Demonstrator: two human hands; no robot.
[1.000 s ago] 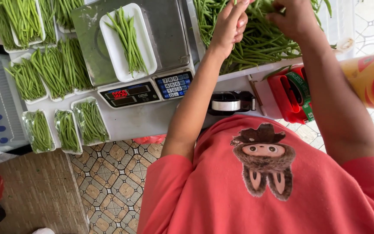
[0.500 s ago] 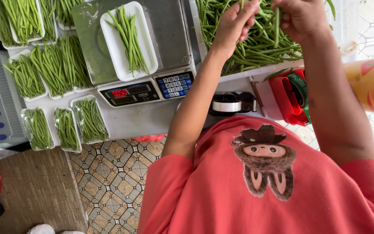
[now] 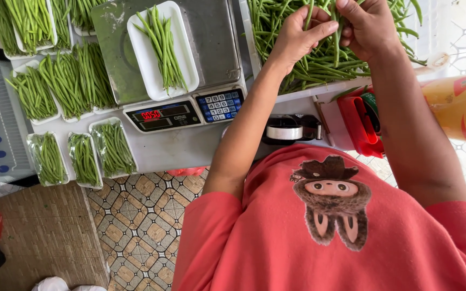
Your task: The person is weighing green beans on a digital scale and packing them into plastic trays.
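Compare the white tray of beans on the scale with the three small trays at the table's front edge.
The tray on the scale is unwrapped and only partly filled; the three front trays are covered in clear film, fuller, and look smaller. It sits alone on the steel scale platform; they lie side by side on the white table. All hold green beans laid lengthwise.

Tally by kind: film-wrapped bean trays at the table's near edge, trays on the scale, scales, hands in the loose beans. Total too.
Film-wrapped trays: 3
Open tray on the scale: 1
Scale: 1
Hands, left hand and right hand, both gripping green beans: 2
Total: 7
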